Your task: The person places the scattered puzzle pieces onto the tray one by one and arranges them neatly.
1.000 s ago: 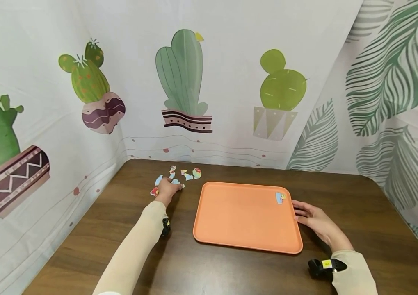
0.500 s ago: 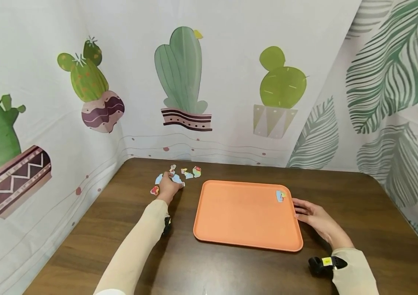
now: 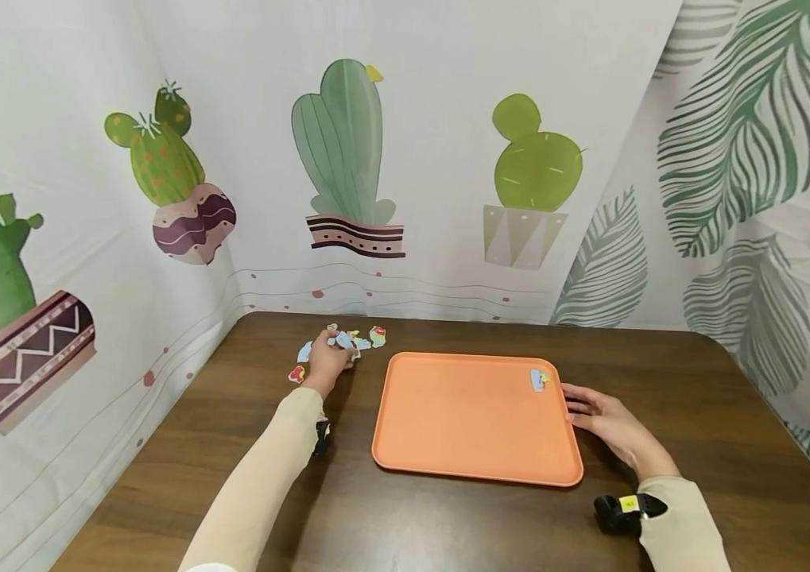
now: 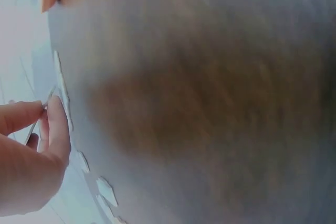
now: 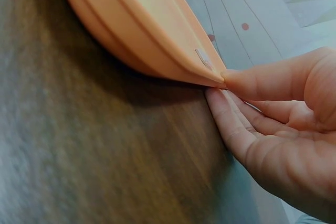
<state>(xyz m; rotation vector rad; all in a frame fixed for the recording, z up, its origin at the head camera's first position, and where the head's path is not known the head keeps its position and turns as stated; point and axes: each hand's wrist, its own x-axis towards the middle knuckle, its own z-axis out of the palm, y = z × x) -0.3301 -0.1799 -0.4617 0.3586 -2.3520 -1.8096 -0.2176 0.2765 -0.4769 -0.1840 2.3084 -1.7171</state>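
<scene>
My left hand [image 3: 326,363] is over a cluster of small cut-out jigsaw pieces at the back left of the table. Between thumb and fingers it pinches a light-blue jigsaw piece [image 3: 345,340], seen nearly edge-on in the left wrist view. At the right side of an orange tray [image 3: 476,421], my right hand [image 3: 612,425] pinches the rim, with fingertips above and below it in the right wrist view. One blue-and-yellow jigsaw piece [image 3: 540,380] lies inside the tray's far right corner.
Around the left hand lie a red jigsaw piece [image 3: 296,374], a pale blue one [image 3: 305,351] and a green-and-red one [image 3: 377,336]. The dark wooden table [image 3: 376,524] ends at a cactus-print cloth [image 3: 440,159] behind and to the left.
My left hand has lifted slightly with the light-blue piece, which now overlaps neighbouring pieces in the head view. The right hand and tray stay put; the head view has shifted a little.
</scene>
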